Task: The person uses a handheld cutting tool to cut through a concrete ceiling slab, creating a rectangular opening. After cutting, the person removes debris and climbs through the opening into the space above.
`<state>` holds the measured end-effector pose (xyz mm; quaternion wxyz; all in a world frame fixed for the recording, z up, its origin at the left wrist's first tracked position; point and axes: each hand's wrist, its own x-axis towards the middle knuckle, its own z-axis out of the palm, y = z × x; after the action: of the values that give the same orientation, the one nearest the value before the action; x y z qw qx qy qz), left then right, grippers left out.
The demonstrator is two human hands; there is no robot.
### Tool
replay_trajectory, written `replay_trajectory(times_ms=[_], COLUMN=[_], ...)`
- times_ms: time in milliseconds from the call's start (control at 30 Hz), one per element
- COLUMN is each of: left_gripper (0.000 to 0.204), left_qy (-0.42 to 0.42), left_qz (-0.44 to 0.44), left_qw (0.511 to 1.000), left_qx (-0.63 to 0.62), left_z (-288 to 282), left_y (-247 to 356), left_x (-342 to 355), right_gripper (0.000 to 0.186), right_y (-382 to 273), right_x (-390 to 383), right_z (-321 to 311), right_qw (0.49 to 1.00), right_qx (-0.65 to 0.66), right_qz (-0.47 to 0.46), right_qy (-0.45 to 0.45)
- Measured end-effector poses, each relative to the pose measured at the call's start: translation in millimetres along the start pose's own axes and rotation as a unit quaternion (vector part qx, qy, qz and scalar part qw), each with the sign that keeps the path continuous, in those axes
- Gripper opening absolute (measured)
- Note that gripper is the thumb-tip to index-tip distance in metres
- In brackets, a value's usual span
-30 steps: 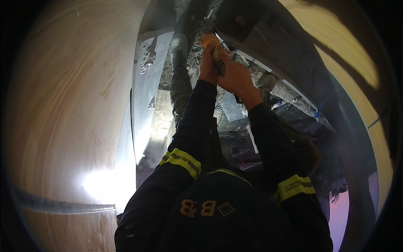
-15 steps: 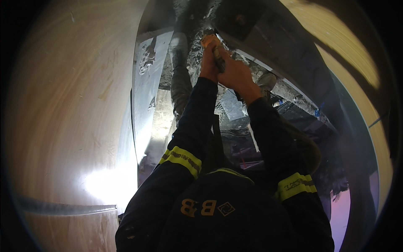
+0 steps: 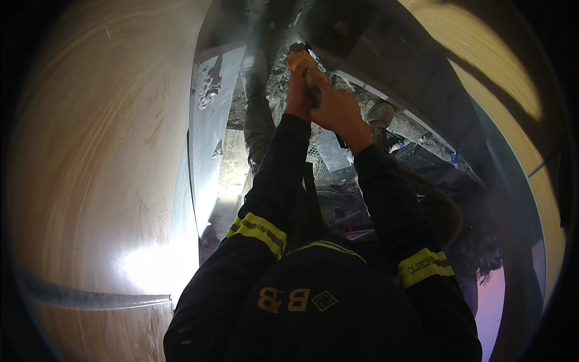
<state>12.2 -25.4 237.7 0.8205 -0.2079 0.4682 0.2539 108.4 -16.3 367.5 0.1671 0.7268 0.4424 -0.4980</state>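
Observation:
Both my arms reach forward, and my hands meet on an orange and dark power tool [image 3: 300, 59] that looks like an angle grinder. My left hand [image 3: 298, 90] is closed round the tool near its orange front part. Just behind and to the right, my right hand [image 3: 339, 110] wraps the dark rear body [image 3: 313, 90]. The tool's dark front end points away from me, close to a rough, crumbly grey surface [image 3: 279, 78]. Whether it touches that surface I cannot tell. Haze hangs around the far end, and my fingers hide much of the tool.
A tall wooden panel [image 3: 114, 151] stands at left, beside a grey torn-edged sheet [image 3: 211, 102]. A dark beam [image 3: 398, 66] slants along the right. Below lie black mesh [image 3: 338, 175] and a pale flat piece [image 3: 333, 151]. My legs [image 3: 258, 114] stand among rubble. A bright lamp glare falls lower left.
My hands and the tool have shifted very slightly left. The bright spot by the tool's front end has faded, and the haze at the far left looks thicker. Both grips stay the same.

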Motion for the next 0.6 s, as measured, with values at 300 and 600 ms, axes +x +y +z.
replay_trajectory(times_ms=[300,600], left_gripper=[0.032,0.030], left_qy=[0.000,-0.003], left_qz=[0.004,-0.003], left_qw=[1.000,1.000], left_qx=[-0.006,-0.030], left_z=[-3,-9], left_y=[1,0], left_x=[10,19], right_gripper=[0.099,0.102], right_y=[1,0], right_x=[11,20], right_z=[5,4], right_qw=[1.000,1.000], right_qx=[-0.012,-0.010], right_qz=[-0.003,-0.006], right_qy=[-0.001,-0.007])
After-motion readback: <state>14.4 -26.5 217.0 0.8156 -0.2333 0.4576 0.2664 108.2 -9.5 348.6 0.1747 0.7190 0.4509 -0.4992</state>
